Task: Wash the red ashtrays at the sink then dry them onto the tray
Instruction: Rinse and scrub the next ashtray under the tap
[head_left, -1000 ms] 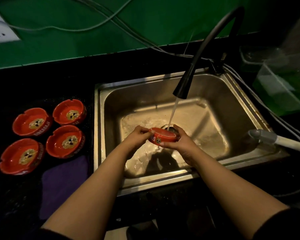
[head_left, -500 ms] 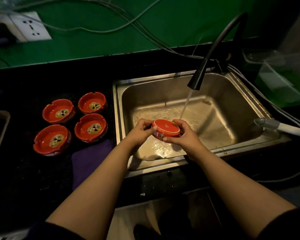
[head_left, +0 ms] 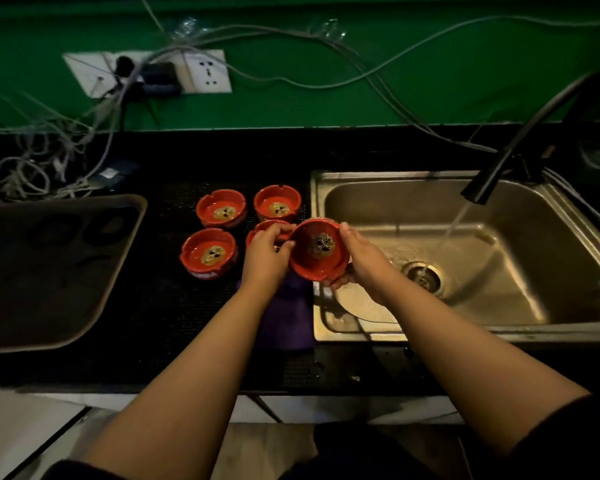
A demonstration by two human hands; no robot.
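Note:
Both hands hold one red ashtray over the sink's left rim, its hollow tilted toward me. My left hand pinches its left edge and my right hand cups its right side and underside. Several more red ashtrays sit on the black counter left of the sink: two at the back, one in front, and one mostly hidden behind my left hand. The steel sink is at the right. A dark tray lies at the far left.
The black faucet runs water into the sink near the drain. A purple cloth lies on the counter under my left wrist. Tangled cables and a wall socket sit at the back left.
The ashtray has come out from under the water stream and moved left to the sink's rim, turned from underside up to hollow facing me. The view has swung left, showing the tray.

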